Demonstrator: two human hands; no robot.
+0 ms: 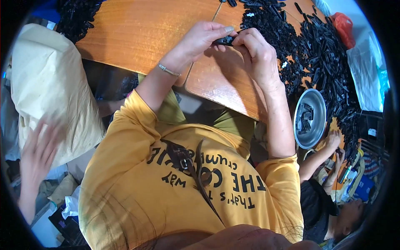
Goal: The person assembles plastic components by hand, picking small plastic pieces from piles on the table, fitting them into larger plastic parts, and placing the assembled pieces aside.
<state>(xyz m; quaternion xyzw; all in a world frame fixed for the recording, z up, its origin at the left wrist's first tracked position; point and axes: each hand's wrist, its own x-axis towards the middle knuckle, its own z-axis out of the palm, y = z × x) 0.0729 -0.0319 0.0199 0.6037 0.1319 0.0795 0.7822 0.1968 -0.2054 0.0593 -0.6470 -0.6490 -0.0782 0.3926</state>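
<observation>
Both my hands meet above the wooden table, closed on one small black plastic piece. My left hand pinches its left end, with the thumb lying along the top. The fingers of my right hand are curled over its right end and hide that part. Its exact kind is too small to make out. Just right of my right hand begins a large spread of similar black plastic parts.
A metal bowl holding some black pieces stands by the right table edge. Farther right are a red bag and clear plastic bags. More black parts lie far left. Beside a large cream sack is another person's blurred hand; a co-worker sits right.
</observation>
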